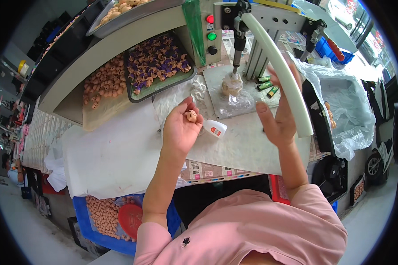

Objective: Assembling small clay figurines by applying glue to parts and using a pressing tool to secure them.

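My left hand (pixel 182 126) is curled, palm up, around a small peach-coloured doll head (pixel 191 115) with dark marks on it. Close to its fingertips is a white plastic bottle (pixel 216 129) with an orange label. My right hand (pixel 279 112) is raised beside a long white press lever (pixel 281 66), thumb and fingers spread. The lever passes in front of part of that palm, so I cannot tell whether they touch. Between the hands and farther off, the press plunger (pixel 237 55) comes down onto a pale, plastic-wrapped fixture (pixel 232 85) on a metal base plate (pixel 214 97).
A black tray (pixel 140 98) holds purple and peach pieces, beside a heap of peach heads (pixel 104 84). A blue bin (pixel 86 221) with more heads and a red bowl (pixel 130 221) is at lower left. A plastic-lined box (pixel 347 101) stands right. Green packets (pixel 265 85) lie behind the fixture.
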The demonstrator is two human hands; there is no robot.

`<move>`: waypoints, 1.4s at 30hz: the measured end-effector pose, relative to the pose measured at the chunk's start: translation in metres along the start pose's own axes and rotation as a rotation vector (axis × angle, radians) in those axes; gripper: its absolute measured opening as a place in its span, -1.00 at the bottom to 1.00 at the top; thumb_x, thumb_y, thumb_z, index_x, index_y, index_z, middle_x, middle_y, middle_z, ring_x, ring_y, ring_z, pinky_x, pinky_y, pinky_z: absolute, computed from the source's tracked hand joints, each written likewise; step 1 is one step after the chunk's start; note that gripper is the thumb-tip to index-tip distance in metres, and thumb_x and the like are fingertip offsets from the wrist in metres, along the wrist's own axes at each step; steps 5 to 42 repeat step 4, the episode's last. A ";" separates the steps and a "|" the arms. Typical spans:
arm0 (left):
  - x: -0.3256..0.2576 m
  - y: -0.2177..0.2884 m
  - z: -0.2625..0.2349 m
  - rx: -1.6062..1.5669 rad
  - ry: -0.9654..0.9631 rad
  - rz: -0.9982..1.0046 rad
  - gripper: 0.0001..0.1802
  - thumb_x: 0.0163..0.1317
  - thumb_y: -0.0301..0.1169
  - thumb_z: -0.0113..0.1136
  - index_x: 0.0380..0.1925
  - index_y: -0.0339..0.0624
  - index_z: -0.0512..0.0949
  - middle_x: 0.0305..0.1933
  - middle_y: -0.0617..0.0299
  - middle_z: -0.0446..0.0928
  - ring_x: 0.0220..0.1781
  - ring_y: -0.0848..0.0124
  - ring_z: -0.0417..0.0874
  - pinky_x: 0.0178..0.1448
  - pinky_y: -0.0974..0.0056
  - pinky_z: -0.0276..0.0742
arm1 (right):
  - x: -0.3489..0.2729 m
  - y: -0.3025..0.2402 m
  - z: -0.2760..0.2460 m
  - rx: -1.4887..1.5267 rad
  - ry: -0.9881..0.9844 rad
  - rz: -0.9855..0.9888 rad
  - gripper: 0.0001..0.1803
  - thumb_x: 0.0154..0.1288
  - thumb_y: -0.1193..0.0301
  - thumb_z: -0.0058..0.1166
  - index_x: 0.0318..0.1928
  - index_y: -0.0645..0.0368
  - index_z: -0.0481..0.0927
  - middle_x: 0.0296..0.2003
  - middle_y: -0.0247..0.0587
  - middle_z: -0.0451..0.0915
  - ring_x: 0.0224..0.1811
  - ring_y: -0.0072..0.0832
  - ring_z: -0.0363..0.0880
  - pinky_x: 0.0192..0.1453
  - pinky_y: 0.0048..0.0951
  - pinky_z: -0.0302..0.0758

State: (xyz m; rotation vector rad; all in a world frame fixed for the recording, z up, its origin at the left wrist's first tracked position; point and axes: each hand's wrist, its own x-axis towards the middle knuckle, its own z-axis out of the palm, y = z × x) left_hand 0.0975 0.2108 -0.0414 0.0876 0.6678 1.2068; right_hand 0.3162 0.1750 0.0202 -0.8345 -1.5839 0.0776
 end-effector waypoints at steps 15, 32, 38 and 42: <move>-0.019 0.002 -0.054 0.064 -0.254 0.016 -0.66 0.26 -0.47 0.10 0.04 -0.25 0.40 0.03 0.17 0.41 0.11 0.23 0.46 0.37 0.02 0.29 | -0.073 0.013 0.042 -0.195 -0.428 0.264 -0.54 0.07 0.55 0.29 0.05 0.17 0.56 -0.04 -0.10 0.63 0.08 -0.23 0.55 0.27 -0.20 0.34; -0.019 0.002 -0.054 0.064 -0.254 0.016 -0.66 0.26 -0.47 0.10 0.04 -0.25 0.40 0.03 0.17 0.41 0.11 0.23 0.46 0.37 0.02 0.29 | -0.073 0.013 0.042 -0.195 -0.428 0.264 -0.54 0.07 0.55 0.29 0.05 0.17 0.56 -0.04 -0.10 0.63 0.08 -0.23 0.55 0.27 -0.20 0.34; -0.019 0.002 -0.054 0.064 -0.254 0.016 -0.66 0.26 -0.47 0.10 0.04 -0.25 0.40 0.03 0.17 0.41 0.11 0.23 0.46 0.37 0.02 0.29 | -0.073 0.013 0.042 -0.195 -0.428 0.264 -0.54 0.07 0.55 0.29 0.05 0.17 0.56 -0.04 -0.10 0.63 0.08 -0.23 0.55 0.27 -0.20 0.34; -0.019 0.002 -0.054 0.064 -0.254 0.016 -0.66 0.26 -0.47 0.10 0.04 -0.25 0.40 0.03 0.17 0.41 0.11 0.23 0.46 0.37 0.02 0.29 | -0.073 0.013 0.042 -0.195 -0.428 0.264 -0.54 0.07 0.55 0.29 0.05 0.17 0.56 -0.04 -0.10 0.63 0.08 -0.23 0.55 0.27 -0.20 0.34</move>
